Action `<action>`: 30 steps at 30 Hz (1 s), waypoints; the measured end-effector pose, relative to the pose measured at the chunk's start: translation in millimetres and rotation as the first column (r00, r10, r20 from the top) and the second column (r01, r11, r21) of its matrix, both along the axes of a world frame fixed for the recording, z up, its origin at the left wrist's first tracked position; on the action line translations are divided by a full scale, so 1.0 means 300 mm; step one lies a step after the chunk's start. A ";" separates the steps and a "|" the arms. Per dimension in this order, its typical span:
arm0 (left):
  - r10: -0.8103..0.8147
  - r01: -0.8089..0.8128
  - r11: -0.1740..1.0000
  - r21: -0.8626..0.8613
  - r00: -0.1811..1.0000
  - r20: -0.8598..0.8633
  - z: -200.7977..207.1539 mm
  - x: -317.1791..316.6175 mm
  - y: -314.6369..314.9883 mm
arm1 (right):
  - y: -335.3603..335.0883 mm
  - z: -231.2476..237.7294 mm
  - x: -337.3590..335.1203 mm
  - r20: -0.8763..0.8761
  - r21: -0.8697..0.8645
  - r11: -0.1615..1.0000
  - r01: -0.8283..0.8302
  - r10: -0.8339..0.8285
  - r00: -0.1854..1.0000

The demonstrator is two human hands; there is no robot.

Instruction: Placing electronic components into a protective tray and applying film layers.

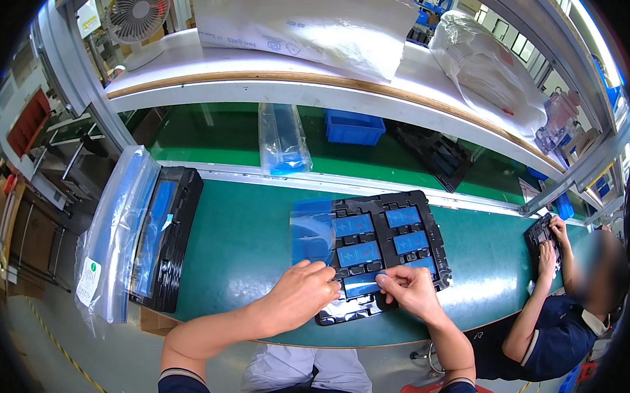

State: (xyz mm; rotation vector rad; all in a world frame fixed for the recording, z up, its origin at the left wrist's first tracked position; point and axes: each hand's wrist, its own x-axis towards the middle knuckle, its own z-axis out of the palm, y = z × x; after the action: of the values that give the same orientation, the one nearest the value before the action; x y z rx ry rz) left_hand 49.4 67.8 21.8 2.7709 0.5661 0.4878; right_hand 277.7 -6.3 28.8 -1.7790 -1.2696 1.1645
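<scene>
A black moulded tray (383, 250) lies in front of me on the green table, with several blue rectangular pieces (354, 225) set in its pockets. My left hand (302, 294) is closed at the tray's near left side, its fingertips by the left end of a near blue piece (361, 285); what it grips is hidden. At that piece's right end, the thumb and forefinger of my right hand (411, 290) pinch its edge. Thin transparent blue film sheets (312, 231) lie along the tray's left edge, beyond my left hand.
Stacked black trays (179, 240) and a clear plastic bag (116, 237) stand at the table's left. Under the white shelf (277, 89) are a blue bin (354, 128) and a bagged blue stack (284, 139). A co-worker (555, 333) handles a black tray (538, 241) at the right.
</scene>
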 end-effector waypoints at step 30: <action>-0.033 0.042 0.994 0.097 0.996 -0.084 -0.019 0.012 -0.014 | 0.003 -0.027 -0.013 0.129 0.116 0.993 -0.014 -0.001 0.992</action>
State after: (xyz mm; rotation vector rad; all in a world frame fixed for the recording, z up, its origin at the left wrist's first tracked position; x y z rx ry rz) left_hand 52.8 63.4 15.9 2.9018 0.5201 0.4056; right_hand 273.8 -5.3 20.8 -1.7888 -1.3904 0.9713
